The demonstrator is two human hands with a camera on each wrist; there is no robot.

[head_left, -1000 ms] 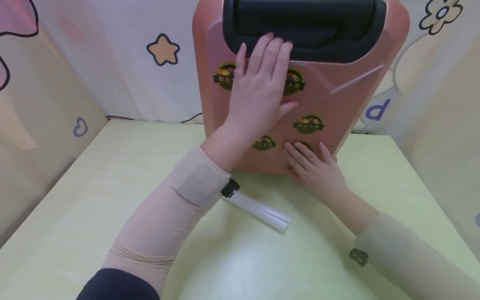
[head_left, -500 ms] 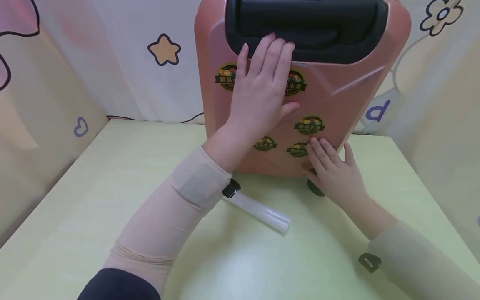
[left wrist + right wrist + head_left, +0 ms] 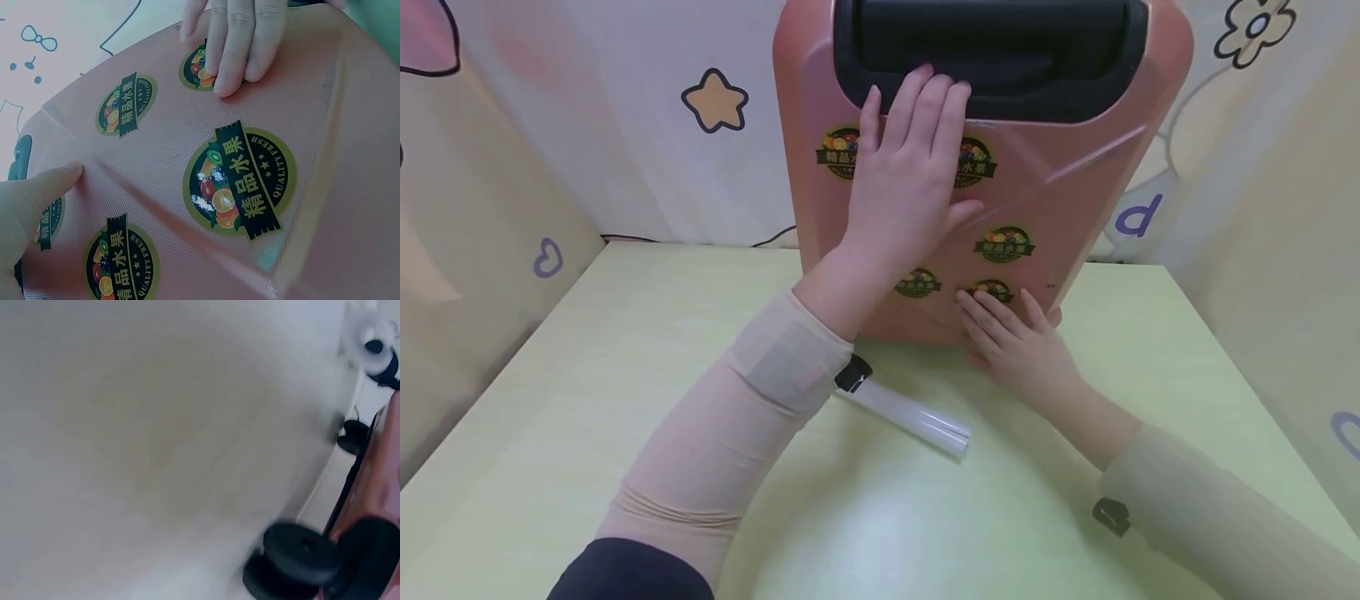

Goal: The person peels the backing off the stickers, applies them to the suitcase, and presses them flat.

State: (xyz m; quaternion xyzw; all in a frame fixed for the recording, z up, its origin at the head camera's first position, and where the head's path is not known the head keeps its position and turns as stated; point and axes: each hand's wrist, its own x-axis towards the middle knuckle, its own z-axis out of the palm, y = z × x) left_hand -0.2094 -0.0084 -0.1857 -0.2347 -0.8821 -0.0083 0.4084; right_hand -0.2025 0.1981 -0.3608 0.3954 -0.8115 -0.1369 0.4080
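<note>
A pink suitcase (image 3: 1045, 208) with a black handle recess (image 3: 992, 62) stands upright on the table. Several round fruit stickers (image 3: 1004, 244) dot its front; the left wrist view shows one sticker (image 3: 239, 180) close up. My left hand (image 3: 906, 179) lies against the upper front, its straight fingers reaching the recess's lower edge and partly covering two stickers. Lower down, the straight fingers of my right hand (image 3: 1018, 346) touch the suitcase over the bottom of another sticker (image 3: 992, 290). A black suitcase wheel (image 3: 300, 553) appears in the right wrist view, where my right hand is out of sight.
A clear, rolled plastic sheet or tube (image 3: 917, 417) lies on the pale green table (image 3: 865, 517) in front of the suitcase, near a black clip (image 3: 853, 373) at my left cuff. Patterned curtains (image 3: 625, 125) hang behind and at both sides.
My right hand slid right off the lower sticker, showing it and a wheel, then came back left over it. My left hand stays on the suitcase. The head view shifts slightly.
</note>
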